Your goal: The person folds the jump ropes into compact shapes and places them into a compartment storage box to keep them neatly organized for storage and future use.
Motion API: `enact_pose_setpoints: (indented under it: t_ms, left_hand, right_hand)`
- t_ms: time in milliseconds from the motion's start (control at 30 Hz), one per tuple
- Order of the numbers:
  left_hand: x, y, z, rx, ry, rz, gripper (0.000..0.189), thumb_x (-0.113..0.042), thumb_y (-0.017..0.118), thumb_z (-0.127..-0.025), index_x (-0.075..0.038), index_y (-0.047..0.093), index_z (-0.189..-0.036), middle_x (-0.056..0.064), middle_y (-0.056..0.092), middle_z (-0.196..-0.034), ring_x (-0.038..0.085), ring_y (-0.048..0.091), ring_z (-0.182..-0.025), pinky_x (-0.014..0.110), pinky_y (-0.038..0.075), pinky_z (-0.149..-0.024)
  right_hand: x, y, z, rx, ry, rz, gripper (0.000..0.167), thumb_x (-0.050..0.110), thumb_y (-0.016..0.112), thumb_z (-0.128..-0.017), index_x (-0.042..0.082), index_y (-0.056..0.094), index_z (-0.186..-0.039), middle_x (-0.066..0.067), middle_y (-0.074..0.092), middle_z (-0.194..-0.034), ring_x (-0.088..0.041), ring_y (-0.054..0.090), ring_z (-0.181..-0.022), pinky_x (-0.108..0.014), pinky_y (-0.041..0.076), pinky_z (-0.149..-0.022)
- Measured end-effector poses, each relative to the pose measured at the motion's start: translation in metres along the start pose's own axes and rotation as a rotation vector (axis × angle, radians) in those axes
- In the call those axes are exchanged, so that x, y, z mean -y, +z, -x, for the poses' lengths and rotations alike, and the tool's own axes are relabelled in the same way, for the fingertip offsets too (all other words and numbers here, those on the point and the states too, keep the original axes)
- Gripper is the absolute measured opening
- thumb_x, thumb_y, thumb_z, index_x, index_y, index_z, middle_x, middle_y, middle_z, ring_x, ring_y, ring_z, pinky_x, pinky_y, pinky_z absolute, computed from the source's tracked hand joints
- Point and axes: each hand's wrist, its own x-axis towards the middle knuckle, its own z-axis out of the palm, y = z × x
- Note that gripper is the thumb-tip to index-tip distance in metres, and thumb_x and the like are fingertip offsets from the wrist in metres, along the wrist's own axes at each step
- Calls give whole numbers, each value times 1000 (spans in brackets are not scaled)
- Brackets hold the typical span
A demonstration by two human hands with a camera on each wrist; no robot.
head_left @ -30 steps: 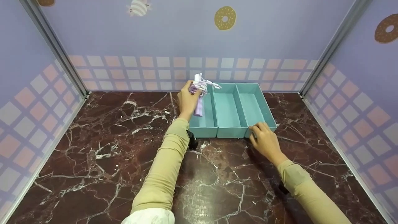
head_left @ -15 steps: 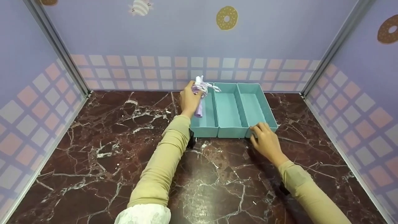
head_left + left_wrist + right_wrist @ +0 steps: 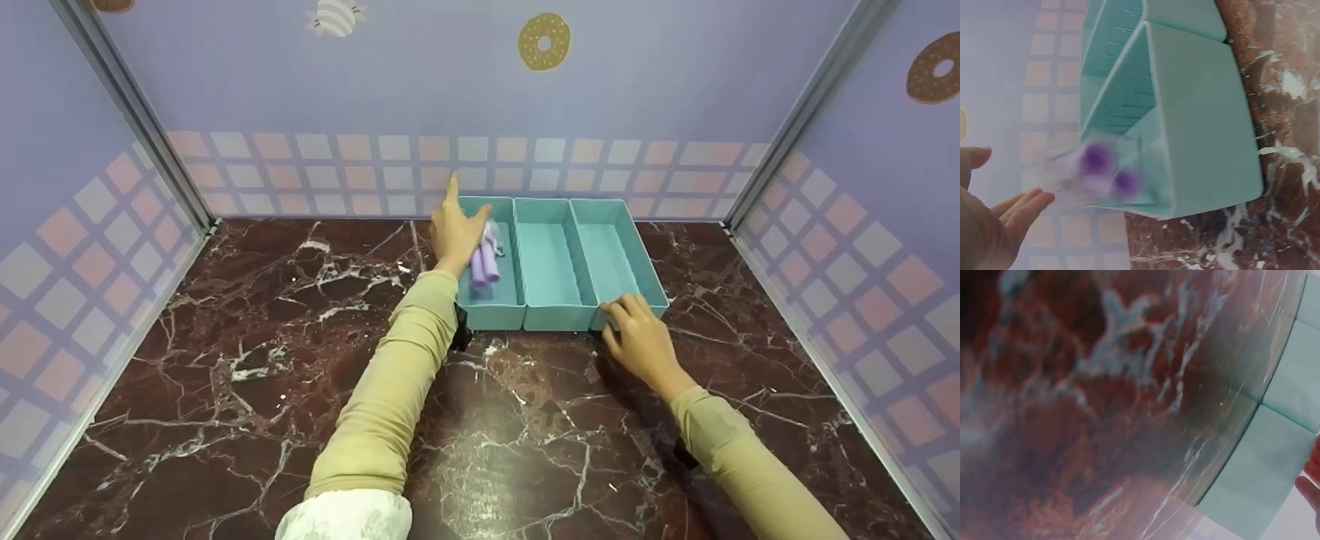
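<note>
A jump rope (image 3: 486,262) with two lavender handles drops, motion-blurred, into the left teal bin (image 3: 491,316). In the left wrist view, the blurred rope (image 3: 1098,163) overlaps the bin's opening, apart from the fingers. My left hand (image 3: 456,232) is over that bin's left side, index finger stretched toward the wall and thumb spread away; nothing is in its grasp. My right hand (image 3: 637,334) holds the front rim of the right teal bin (image 3: 660,300), fingers bent at the edge. Only its fingertips (image 3: 1306,486) show in the right wrist view.
A middle teal bin (image 3: 556,319) stands between the other two, side by side. All three stand on a dark red marbled table (image 3: 247,337) near the back wall (image 3: 360,90). Side walls with metal corner posts (image 3: 139,112) enclose the table.
My left hand has let go of the jump rope and spread its fingers. The rope has dropped lower into the left bin. My right hand stays at the rim.
</note>
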Motion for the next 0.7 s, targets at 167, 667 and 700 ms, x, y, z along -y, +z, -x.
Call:
enact_pose_setpoints:
  t_ms: [167, 667, 700]
  left_hand:
    - [-7, -5, -2, 12, -7, -50, 90, -45, 70, -88, -26, 18, -159, -4, 40, -54, 10, 35, -45, 26, 38, -47]
    - [-10, -9, -1, 33, -9, -109, 98, -61, 69, -83, -30, 16, -159, 10, 63, -75, 18, 51, -61, 36, 54, -65]
    - [-10, -9, -1, 35, -8, -112, 99, -62, 69, -83, -30, 15, -159, 11, 65, -77, 18, 52, -62, 36, 54, -65]
  right_hand:
    - [1, -1, 0, -7, -4, -4, 26, 3, 66, -80, 2, 70, -105, -12, 60, -93, -30, 55, -87, -43, 55, -64]
    - [1, 0, 0, 0, 5, -9, 25, 3, 65, -81, 2, 70, -106, -12, 60, -94, -30, 56, -89, -43, 55, -65]
    - [1, 0, 0, -1, 3, -8, 25, 3, 65, -81, 2, 70, -106, -12, 60, -94, -30, 56, -89, -44, 56, -66]
